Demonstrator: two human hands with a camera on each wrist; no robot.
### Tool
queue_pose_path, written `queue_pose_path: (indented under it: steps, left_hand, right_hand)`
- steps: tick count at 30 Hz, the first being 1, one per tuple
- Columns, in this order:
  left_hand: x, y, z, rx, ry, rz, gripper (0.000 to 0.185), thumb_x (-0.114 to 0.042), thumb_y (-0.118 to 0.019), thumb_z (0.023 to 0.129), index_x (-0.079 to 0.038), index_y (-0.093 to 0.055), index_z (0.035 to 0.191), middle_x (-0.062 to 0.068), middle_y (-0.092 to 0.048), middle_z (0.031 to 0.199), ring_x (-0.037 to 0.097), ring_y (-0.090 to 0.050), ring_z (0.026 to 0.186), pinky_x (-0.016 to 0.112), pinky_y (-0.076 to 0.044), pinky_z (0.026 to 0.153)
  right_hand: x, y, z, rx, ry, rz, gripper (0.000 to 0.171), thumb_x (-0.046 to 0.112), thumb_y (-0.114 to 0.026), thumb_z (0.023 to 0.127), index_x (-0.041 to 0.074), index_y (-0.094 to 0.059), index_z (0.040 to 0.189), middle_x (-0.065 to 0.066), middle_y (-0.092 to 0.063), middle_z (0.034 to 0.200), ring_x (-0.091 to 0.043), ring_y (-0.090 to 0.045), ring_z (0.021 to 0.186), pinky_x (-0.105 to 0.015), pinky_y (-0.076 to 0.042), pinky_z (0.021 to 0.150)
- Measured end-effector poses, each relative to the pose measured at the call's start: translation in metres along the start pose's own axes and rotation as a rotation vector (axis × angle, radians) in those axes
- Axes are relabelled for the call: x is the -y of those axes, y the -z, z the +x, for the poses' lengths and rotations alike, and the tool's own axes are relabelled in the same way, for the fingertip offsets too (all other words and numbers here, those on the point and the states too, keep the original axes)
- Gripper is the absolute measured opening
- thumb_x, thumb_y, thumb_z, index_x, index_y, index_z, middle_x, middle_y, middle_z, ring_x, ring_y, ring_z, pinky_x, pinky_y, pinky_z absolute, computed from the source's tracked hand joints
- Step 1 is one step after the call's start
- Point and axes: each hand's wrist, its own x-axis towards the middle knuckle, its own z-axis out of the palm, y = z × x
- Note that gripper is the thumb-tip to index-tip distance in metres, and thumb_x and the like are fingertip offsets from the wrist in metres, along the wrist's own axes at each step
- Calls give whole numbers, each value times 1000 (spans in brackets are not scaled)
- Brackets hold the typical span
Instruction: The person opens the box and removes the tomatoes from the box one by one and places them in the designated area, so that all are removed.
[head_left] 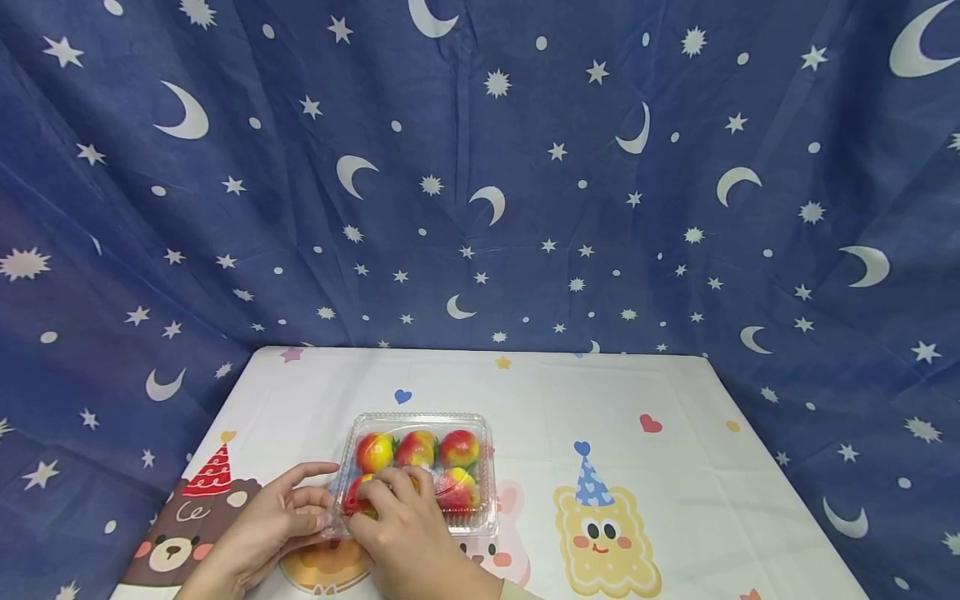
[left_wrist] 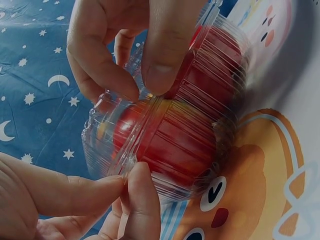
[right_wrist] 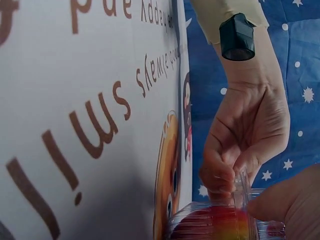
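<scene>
A clear plastic clamshell box (head_left: 417,468) sits on the cartoon-print tablecloth (head_left: 675,467) near its front edge, left of the yellow bear in the blue party hat (head_left: 600,533). Inside lie 6 red-and-yellow fruits (head_left: 416,450) in 2 rows of 3. Both hands work the box's near-left corner. The left hand (head_left: 262,525) pinches the rim flange there between thumb and fingertips; the right hand (head_left: 408,533) curls over the lid from the front, its fingertips (left_wrist: 160,75) pressing the lid's edge. The box's long axis runs left to right, so the rest of it lies away and rightward from both grips — the lid looks seated, not lifted.
</scene>
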Motion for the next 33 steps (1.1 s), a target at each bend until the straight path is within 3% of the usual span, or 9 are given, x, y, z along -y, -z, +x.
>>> queue_pose_path:
  steps: [33]
  left_hand:
    - [3, 1, 1, 16, -12, -6, 81, 9, -69, 90, -2, -30, 160, 1, -68, 103, 13, -71, 87, 39, -67, 87]
  right_hand:
    - [9, -15, 3, -112, -30, -51, 9, 30, -85, 82, 26, -77, 83, 9, -67, 112, -16, -59, 113, -40, -43, 100]
